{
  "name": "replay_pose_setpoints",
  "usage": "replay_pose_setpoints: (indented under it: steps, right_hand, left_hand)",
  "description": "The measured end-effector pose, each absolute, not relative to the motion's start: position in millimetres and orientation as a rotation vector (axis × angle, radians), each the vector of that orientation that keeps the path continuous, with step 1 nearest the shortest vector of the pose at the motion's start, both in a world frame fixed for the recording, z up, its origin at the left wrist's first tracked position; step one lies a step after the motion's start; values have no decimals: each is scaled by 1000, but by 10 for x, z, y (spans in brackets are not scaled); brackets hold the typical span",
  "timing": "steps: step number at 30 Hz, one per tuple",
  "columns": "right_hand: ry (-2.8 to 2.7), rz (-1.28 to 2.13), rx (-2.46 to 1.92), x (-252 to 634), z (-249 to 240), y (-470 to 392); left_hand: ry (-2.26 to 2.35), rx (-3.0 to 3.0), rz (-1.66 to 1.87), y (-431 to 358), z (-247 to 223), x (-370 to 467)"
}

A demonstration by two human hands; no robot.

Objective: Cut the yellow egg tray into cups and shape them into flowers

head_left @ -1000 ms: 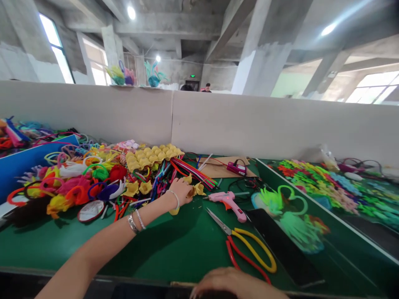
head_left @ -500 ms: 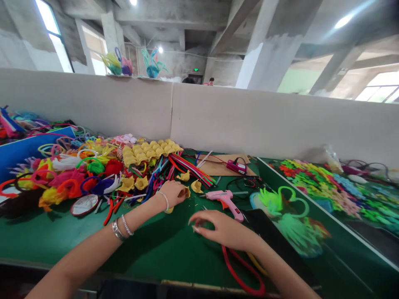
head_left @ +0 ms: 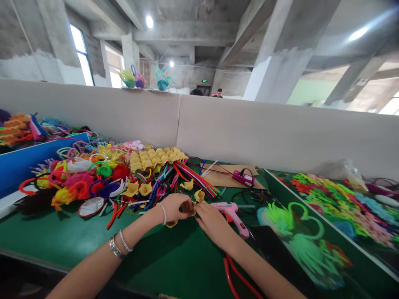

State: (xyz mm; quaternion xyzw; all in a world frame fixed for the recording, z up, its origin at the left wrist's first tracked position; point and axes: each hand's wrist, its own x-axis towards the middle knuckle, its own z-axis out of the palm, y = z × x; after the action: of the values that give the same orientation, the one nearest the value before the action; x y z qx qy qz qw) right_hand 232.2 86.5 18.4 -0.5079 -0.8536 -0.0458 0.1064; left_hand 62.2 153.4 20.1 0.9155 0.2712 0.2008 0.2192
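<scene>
My left hand (head_left: 178, 208) pinches a yellow egg-carton cup (head_left: 193, 211), partly hidden by the fingers. From the other side, the fingertips of my right hand (head_left: 215, 222) press together on the same cup. Another cup piece (head_left: 171, 224) lies under my left hand. Two more loose cups, one being this cup (head_left: 199, 196), rest just beyond my hands. A pink glue gun (head_left: 233, 216) lies right beside my right hand. Red scissor handles (head_left: 230, 274) show beneath my right forearm, their blades hidden.
A yellow egg tray (head_left: 157, 158) sits on colourful pipe cleaners (head_left: 199, 178) behind my hands. Heaped pipe-cleaner figures (head_left: 81, 182) fill the left. Green swan shapes (head_left: 299, 228) lie at right, beside a white-edged divider (head_left: 330, 224). A pale partition (head_left: 264, 137) closes the back.
My right hand has moved forward and left from above the table to the cup in my left hand, its fingers closing onto it. The view has shifted slightly.
</scene>
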Motion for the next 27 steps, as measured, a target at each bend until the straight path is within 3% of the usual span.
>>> replay_pose_setpoints:
  steps: [5, 12, 27]
  right_hand:
    - [-2350, -281, -1542, 2265, 179, 777]
    - [-2195, -316, -1481, 2207, 44, 728]
    - [-2126, -758, -1193, 2291, -84, 734]
  left_hand:
    - [811, 2720, 747, 1450, 320, 600]
    - [620, 3141, 675, 1476, 310, 574]
    - [555, 3113, 678, 1570, 262, 572]
